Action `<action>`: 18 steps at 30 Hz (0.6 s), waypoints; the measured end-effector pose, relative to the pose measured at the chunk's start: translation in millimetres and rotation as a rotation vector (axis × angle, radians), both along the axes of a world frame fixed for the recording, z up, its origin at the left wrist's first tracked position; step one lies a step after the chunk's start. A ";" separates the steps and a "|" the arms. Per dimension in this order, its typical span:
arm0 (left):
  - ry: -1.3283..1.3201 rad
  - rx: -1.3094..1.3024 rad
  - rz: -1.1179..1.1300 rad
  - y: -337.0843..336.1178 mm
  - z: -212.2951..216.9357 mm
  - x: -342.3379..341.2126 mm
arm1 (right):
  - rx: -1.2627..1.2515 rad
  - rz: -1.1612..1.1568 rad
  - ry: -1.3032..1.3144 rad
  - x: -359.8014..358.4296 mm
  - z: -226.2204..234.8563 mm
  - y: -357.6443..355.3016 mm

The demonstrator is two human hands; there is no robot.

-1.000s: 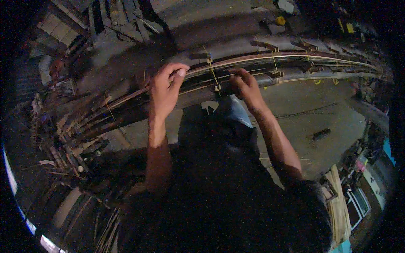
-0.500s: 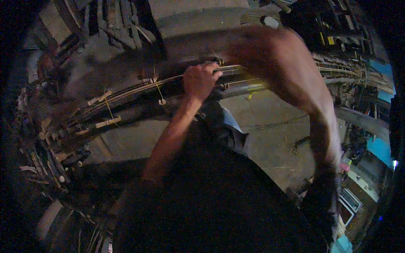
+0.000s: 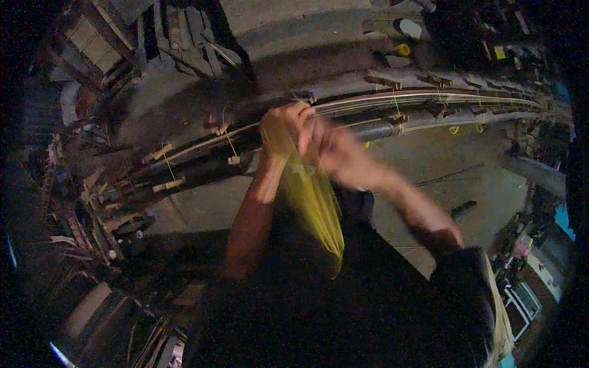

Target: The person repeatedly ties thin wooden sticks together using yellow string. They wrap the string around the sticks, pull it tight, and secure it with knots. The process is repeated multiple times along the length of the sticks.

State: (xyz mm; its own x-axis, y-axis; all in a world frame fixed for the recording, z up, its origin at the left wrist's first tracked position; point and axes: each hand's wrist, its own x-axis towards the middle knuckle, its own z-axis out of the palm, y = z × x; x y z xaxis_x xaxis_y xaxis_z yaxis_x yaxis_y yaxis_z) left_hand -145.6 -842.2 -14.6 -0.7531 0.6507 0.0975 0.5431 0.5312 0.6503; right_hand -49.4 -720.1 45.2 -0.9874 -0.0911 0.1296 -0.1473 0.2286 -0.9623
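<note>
Close to the middle of the view, my left hand (image 3: 285, 126) is closed around a bundle of long thin strands (image 3: 368, 101). My right hand (image 3: 331, 150) is just right of it, blurred by motion, so its fingers cannot be made out. From between the two hands a looped hank of yellow cord (image 3: 319, 214) hangs toward my body, smeared by movement. Which hand bears the hank is unclear. The strands run left to right between two long dark bars (image 3: 374, 132), with short wooden pegs (image 3: 169, 185) tied along them by yellow cord.
Timber pieces (image 3: 178, 43) lean at the upper left. A round yellow object (image 3: 402, 49) and a pale piece (image 3: 410, 28) lie beyond the bars. Cluttered wood (image 3: 110, 239) fills the left side. A white-framed panel (image 3: 523, 306) stands at the lower right.
My right hand and forearm have swept inward and down, from beyond the bars to beside the left hand. The yellow hank now hangs in front of me. My left hand keeps its place on the strands.
</note>
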 end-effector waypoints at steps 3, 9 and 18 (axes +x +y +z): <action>-0.044 0.101 0.011 -6.3 -0.7 1.7 | 0.502 0.332 -0.523 31.8 -53.3 -39.9; -0.338 0.336 -0.074 36.1 48.8 -46.3 | 0.560 -0.278 0.138 12.4 -16.9 18.8; -0.360 0.042 -0.108 13.5 -30.4 -163.2 | 0.160 -0.445 -0.174 34.1 -4.0 -59.1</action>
State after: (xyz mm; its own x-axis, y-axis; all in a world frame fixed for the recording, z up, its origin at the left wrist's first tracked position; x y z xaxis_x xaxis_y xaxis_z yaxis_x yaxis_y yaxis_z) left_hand -308.9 -828.7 -44.9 -0.6713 0.7293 -0.1323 0.3276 0.4520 0.8297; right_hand -15.3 -779.3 41.2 -0.9409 0.3381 -0.0211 0.1570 0.3799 -0.9116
